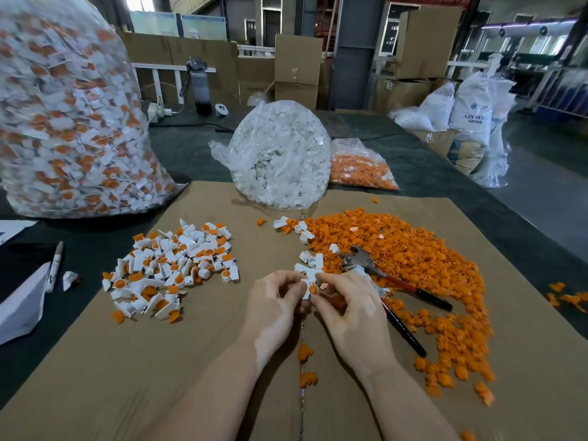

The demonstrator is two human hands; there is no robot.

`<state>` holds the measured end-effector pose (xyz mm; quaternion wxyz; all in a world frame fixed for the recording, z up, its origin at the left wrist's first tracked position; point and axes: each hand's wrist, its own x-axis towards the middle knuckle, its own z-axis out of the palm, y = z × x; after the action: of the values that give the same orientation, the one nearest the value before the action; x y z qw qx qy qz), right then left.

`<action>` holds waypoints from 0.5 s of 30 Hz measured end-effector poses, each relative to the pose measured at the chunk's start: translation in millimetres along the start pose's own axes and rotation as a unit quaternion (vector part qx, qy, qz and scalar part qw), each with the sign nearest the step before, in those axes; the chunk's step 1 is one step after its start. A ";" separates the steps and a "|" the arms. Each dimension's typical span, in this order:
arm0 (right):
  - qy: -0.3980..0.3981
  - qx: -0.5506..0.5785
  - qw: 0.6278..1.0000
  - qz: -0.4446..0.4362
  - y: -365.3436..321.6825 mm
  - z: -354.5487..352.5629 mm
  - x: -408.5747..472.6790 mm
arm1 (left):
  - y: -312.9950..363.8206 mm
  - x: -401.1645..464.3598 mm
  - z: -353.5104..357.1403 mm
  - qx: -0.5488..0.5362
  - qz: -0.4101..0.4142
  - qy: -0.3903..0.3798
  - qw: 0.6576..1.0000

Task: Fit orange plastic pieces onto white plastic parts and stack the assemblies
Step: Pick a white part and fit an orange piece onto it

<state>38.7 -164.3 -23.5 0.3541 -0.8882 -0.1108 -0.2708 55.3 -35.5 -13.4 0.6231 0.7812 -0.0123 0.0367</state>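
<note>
Your left hand (274, 300) pinched the white part (307, 286) steady, so your right hand (346, 302) fingertips could press its orange piece (313, 288) home.

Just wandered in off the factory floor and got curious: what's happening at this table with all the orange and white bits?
A person is putting small plastic parts together. Both hands, left hand and right hand, pinch one white part with an orange piece seated in it. Finished assemblies lie to the left, loose orange pieces to the right, with pliers on them.
</note>
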 end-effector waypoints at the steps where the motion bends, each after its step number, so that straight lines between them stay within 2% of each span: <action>1: -0.004 -0.002 1.000 -0.006 -0.3 -0.2 0.3 | 0.2 0.0 0.1 0.000 0.000 -0.003 1.000; 15: 0.006 -0.016 1.000 -0.012 0.5 -1.0 2.4 | 1.5 0.4 0.9 -0.003 0.005 -0.008 1.000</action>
<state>40.4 -165.4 -21.9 0.3373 -0.8907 -0.1154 -0.2820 55.6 -36.7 -12.1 0.6251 0.7795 -0.0214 0.0334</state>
